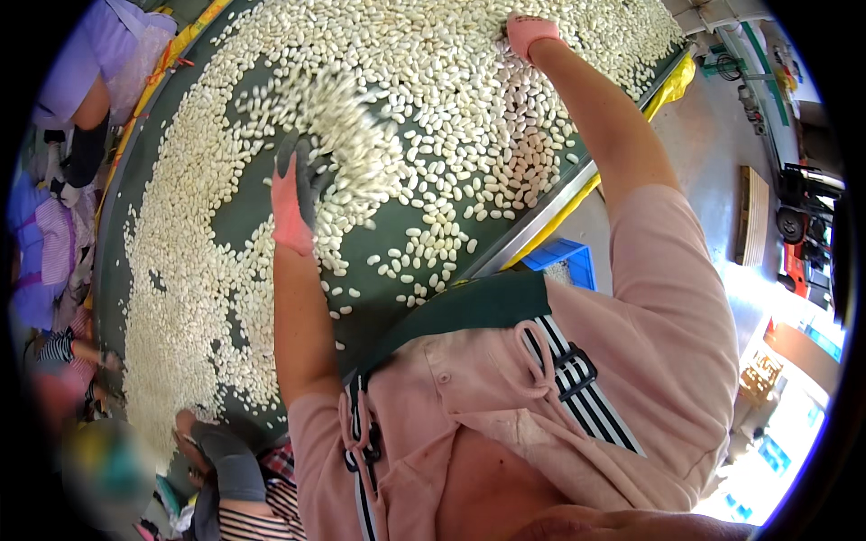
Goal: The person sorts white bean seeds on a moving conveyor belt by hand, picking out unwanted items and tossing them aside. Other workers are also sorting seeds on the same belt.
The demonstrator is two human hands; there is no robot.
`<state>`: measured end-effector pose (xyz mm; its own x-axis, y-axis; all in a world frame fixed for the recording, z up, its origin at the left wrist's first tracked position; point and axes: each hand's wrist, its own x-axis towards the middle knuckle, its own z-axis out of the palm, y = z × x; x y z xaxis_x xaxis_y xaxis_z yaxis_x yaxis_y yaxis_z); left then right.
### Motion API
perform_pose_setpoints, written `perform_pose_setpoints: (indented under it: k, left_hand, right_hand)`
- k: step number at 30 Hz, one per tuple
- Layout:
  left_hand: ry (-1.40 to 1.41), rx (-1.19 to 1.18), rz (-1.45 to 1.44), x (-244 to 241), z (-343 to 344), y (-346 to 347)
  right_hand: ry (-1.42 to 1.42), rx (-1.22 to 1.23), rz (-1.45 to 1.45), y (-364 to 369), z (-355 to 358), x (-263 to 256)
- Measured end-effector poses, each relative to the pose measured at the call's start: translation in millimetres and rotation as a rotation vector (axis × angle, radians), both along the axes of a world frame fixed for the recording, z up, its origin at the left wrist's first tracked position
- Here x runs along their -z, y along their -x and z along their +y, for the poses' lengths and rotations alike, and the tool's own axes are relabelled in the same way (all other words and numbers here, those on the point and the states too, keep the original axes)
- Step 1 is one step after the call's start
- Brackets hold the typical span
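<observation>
White beans lie spread over a dark green conveyor belt in front of me. My left hand, in a pink glove with grey coated fingers, is low over the belt at the left, its fingers stretched out beside a blurred, moving stream of beans. Whether it holds any beans cannot be told. My right hand, in a pink glove, reaches to the far right part of the belt among the beans; its fingertips are hidden. A patch of browner beans lies below my right hand.
A metal edge with yellow sheeting borders the belt near me. On the floor stands a blue crate holding some beans. Several people work along the left and lower left sides. A wooden pallet and a red forklift are at the right.
</observation>
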<state>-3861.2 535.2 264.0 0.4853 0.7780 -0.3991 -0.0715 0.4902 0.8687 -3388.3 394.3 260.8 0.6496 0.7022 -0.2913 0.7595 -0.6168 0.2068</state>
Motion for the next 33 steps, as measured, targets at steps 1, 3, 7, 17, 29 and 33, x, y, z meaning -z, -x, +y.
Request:
perform_pose_setpoints:
  k: [1,3,7,17,29,33]
  left_hand:
    - [-0.007,0.001,0.003,-10,-2,12]
    - [-0.243,-0.035,0.139,-16,1,50]
    - [-0.723,-0.379,0.682,-6,-13,143]
    - [-0.297,-0.345,0.026,11,-80,100]
    - [-0.691,-0.677,0.75,21,-126,241]
    - [-0.681,-0.518,1.067,37,-158,243]
  right_hand:
    - [0.047,-0.002,0.016,4,4,-6]
    - [-0.053,0.109,0.201,8,3,-8]
    - [-0.936,0.695,1.428,-16,-62,-2]
    - [-0.136,-0.204,0.132,177,-47,-50]
    - [-0.687,0.68,2.004,171,-78,-11]
    - [-0.515,0.585,1.953,271,-53,-34]
